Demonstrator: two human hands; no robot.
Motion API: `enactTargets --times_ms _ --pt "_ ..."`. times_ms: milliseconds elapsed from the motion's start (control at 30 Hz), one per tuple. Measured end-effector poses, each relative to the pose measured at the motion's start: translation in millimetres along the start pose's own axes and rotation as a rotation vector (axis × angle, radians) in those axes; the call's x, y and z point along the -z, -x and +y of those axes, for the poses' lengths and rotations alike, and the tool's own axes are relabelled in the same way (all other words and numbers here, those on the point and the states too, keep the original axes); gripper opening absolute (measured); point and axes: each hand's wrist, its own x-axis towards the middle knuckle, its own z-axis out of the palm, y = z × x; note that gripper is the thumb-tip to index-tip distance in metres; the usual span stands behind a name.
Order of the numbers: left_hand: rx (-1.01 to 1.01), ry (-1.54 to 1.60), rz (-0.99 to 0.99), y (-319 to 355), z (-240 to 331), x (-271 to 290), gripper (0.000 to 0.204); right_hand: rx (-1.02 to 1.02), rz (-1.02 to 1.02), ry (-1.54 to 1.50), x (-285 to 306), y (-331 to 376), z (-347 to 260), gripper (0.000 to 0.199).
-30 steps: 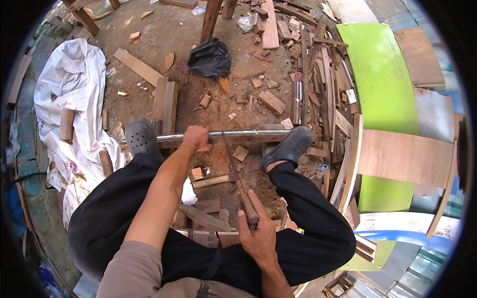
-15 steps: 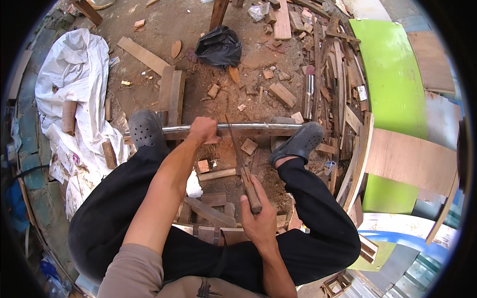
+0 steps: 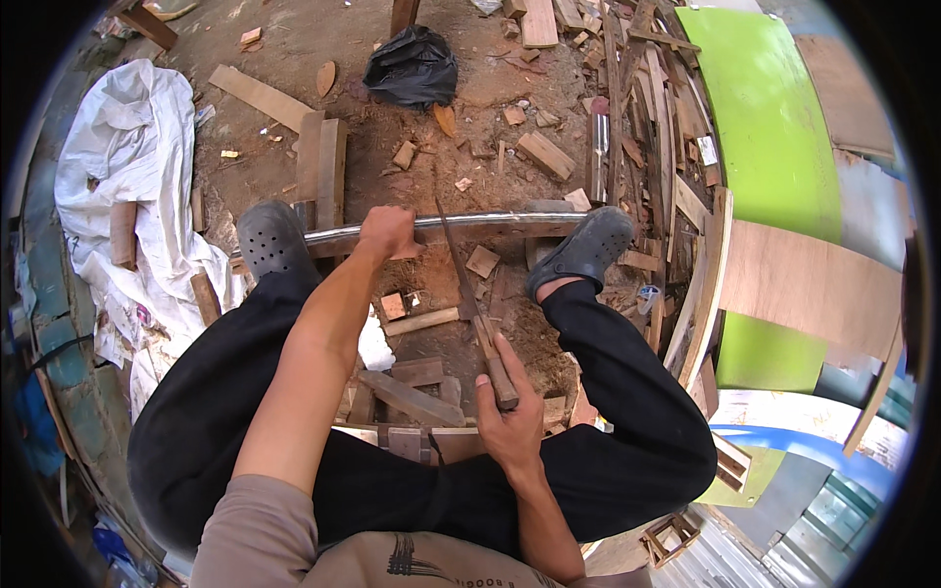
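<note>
The left hand [image 3: 389, 232] grasps the metal-topped beam [image 3: 510, 227], which lies ahead of the right hand [image 3: 513, 418] gripping a long-bladed tool [image 3: 490, 349].

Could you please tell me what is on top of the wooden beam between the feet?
The left hand grips the beam, a long blade crosses it, and grey clogs overlap it near both ends. Surfaces beneath the hand and clogs are hidden.

The metal-topped beam [image 3: 490, 227] is partly covered by the left hand [image 3: 388, 232] and the left clog [image 3: 274, 242], some fingers of the right hand [image 3: 512, 421] are hidden from view, and a wooden post [image 3: 404, 14] is cut off above.
</note>
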Motion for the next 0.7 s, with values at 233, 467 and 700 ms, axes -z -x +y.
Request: enactTargets --times_ms 233,467,700 --pt "-0.007 -0.006 0.009 -5 -6 -8 0.058 0.025 0.029 0.037 -1 12 0 0.051" --pt "-0.001 -0.012 0.013 -1 -3 -5 0.057 -0.001 0.021 0.053 5 28 -5 0.051" --pt "-0.013 -0.015 -0.007 -4 1 0 0.054 -0.093 -0.007 0.044 -40 -59 18 0.049"
